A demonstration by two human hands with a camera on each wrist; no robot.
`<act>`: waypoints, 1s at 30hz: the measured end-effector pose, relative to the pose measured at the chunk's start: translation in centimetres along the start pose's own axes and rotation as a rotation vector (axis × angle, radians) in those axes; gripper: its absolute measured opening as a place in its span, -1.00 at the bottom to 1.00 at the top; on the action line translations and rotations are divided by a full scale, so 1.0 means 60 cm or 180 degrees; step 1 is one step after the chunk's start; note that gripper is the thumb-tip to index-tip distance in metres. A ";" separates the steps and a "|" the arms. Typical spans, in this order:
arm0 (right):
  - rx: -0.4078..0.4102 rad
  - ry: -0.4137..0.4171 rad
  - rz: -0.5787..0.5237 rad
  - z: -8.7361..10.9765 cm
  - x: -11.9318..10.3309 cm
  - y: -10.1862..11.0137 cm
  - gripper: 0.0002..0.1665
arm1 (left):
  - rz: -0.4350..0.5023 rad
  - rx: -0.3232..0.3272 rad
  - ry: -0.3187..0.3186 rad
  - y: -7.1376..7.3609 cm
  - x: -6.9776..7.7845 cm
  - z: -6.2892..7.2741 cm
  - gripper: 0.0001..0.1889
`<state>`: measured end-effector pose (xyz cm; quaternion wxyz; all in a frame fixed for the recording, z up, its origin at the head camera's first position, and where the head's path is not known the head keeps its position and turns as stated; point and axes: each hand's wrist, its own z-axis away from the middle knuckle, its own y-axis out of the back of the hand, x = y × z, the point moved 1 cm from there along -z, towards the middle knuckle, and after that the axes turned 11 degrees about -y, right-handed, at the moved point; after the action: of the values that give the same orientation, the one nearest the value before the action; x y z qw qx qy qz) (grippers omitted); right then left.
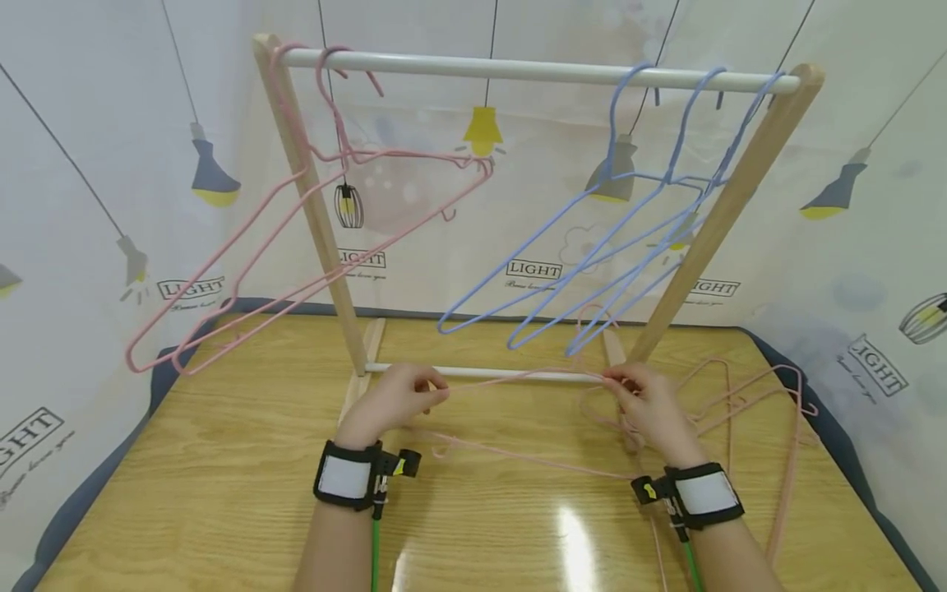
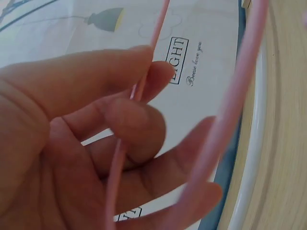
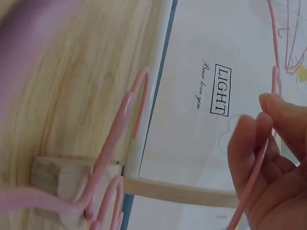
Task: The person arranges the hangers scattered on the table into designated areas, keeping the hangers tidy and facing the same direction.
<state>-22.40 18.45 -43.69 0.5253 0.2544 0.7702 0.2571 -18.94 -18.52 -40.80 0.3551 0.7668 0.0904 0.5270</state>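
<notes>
My left hand (image 1: 399, 399) pinches a pink clothes hanger (image 1: 518, 376) between thumb and fingertips, low in front of the rack. On the opposite side, my right hand (image 1: 654, 407) pinches the same hanger. In the left wrist view, the thin pink wire (image 2: 159, 24) runs down past the thumb and through the curled fingers. A thicker pink bar crosses in front of the fingertips there. The right wrist view shows the wire (image 3: 252, 179) between thumb and index finger. More pink hangers (image 1: 792, 460) lie tangled on the table beside my right forearm.
A rack with a white top rod (image 1: 481, 68) and wooden posts (image 1: 728, 210) stands ahead. Pink hangers (image 1: 399, 153) hang at its left end, blue hangers (image 1: 608, 168) at its right. A lower white rod (image 1: 481, 372) runs between the posts. Behind is a lamp-patterned cloth (image 1: 444, 255).
</notes>
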 end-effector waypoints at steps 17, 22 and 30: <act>-0.0472 -0.0579 -0.0159 0.021 0.001 0.013 -0.62 | 0.0519 0.0421 0.0264 0.051 -0.026 0.039 -0.81; -0.0143 -0.0785 0.0019 0.031 0.039 0.060 -0.63 | 0.0499 0.0688 0.0465 0.075 -0.028 0.064 -0.78; -0.0041 -0.1014 0.0515 0.044 0.111 0.111 -0.63 | 0.0443 0.1075 0.0638 0.107 -0.016 0.099 -0.68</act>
<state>-21.24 28.12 -44.59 0.6199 0.3498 0.6526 0.2599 -15.65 -26.38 -38.56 0.1735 0.7636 0.1591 0.6012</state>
